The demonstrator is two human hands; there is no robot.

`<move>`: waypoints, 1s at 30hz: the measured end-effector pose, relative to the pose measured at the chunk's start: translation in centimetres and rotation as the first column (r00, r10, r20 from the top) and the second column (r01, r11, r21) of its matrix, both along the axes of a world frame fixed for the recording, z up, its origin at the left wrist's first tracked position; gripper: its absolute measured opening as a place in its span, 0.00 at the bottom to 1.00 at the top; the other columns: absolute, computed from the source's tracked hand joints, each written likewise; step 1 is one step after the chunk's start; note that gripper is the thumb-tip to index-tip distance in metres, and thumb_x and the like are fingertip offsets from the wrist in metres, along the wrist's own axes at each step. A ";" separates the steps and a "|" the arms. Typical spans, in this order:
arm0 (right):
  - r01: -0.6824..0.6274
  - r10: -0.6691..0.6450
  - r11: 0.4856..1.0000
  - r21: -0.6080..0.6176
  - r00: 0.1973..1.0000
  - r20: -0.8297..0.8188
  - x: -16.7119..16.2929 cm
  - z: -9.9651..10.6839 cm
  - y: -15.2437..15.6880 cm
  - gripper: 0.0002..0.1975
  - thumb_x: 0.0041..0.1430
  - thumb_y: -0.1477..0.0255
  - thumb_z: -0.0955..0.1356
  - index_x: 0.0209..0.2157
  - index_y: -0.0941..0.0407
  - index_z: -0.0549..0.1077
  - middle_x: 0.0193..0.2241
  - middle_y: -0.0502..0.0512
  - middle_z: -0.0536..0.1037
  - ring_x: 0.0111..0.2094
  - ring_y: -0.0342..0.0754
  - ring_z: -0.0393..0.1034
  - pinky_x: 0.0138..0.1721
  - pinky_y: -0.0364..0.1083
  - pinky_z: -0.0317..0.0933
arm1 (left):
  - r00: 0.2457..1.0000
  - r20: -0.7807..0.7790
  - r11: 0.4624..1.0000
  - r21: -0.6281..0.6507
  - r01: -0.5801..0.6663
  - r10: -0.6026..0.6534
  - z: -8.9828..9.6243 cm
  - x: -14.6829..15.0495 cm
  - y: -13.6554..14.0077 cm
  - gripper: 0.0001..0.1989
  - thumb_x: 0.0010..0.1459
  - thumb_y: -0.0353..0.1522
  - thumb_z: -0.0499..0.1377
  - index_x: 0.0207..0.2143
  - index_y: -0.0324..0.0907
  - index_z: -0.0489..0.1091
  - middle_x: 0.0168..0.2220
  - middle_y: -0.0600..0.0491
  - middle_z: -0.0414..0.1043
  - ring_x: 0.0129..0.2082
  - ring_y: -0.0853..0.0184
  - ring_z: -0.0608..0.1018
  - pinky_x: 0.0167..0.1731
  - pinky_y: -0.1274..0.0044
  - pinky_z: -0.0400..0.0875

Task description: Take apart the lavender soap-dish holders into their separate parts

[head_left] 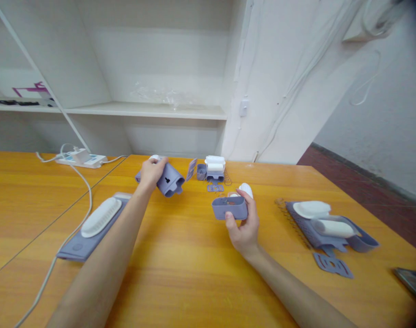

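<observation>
My left hand (153, 173) is closed around a purple-grey plastic housing (170, 180), tilted above the far part of the table, its hollow end facing right. A bit of white shows behind the fingers. My right hand (246, 225) pinches a shallow oval purple-grey cup (229, 208) between thumb and fingers, with small things inside that I cannot make out. Just behind that cup is a ribbed white piece (246, 189), partly hidden by the fingers. Beyond the hands are a white roll (215, 167), a small purple-grey cup (201, 172) and a slotted purple-grey plate (215, 187).
At left, a purple-grey holder with a white ribbed cover (102, 217) lies beside a white cable (88, 205) running to a power strip (81, 158). On the right are more holder parts (331, 228), a slotted plate (332, 265) and a dark phone-like object (413, 280). Shelves stand behind.
</observation>
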State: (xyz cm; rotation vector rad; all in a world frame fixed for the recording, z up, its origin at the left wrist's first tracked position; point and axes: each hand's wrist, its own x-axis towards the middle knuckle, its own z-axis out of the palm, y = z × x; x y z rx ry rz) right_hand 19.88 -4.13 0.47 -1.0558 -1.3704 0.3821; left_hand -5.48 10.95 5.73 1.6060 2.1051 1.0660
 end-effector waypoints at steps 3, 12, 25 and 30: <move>-0.023 0.010 0.995 -0.093 0.989 -0.144 -0.6 -0.2 0.6 0.28 0.54 0.68 0.67 0.56 0.56 0.58 0.48 0.60 0.69 0.44 0.52 0.68 0.41 0.49 0.66 | 0.987 -0.058 0.986 -0.082 0.143 -0.148 -1.6 1.8 -1.3 0.14 0.46 0.44 0.59 0.26 0.41 0.70 0.23 0.51 0.72 0.26 0.61 0.74 0.27 0.75 0.63; -0.166 0.099 0.959 -0.231 0.957 -0.274 -1.0 -0.1 1.6 0.26 0.56 0.65 0.67 0.54 0.56 0.59 0.46 0.60 0.70 0.43 0.52 0.69 0.42 0.51 0.68 | 0.932 -0.131 0.930 0.102 0.353 -0.339 -1.9 7.3 -4.5 0.18 0.53 0.47 0.56 0.34 0.43 0.74 0.41 0.45 0.74 0.47 0.53 0.71 0.45 0.63 0.64; -0.091 0.093 0.990 -0.105 0.995 0.021 -1.9 0.5 0.6 0.22 0.56 0.70 0.66 0.52 0.55 0.62 0.48 0.58 0.70 0.49 0.50 0.64 0.51 0.49 0.59 | 0.404 0.603 0.643 0.249 0.724 -0.688 0.7 11.6 -7.2 0.12 0.52 0.36 0.63 0.34 0.37 0.69 0.29 0.49 0.76 0.32 0.65 0.79 0.36 0.73 0.72; 0.015 0.005 0.983 -0.182 0.994 0.111 -1.6 0.3 1.0 0.15 0.54 0.67 0.67 0.43 0.56 0.66 0.38 0.56 0.73 0.39 0.50 0.69 0.40 0.48 0.64 | 0.420 0.718 0.785 0.285 0.550 -0.555 -1.3 13.3 -7.0 0.14 0.48 0.36 0.65 0.33 0.37 0.67 0.23 0.52 0.74 0.23 0.69 0.76 0.28 0.77 0.72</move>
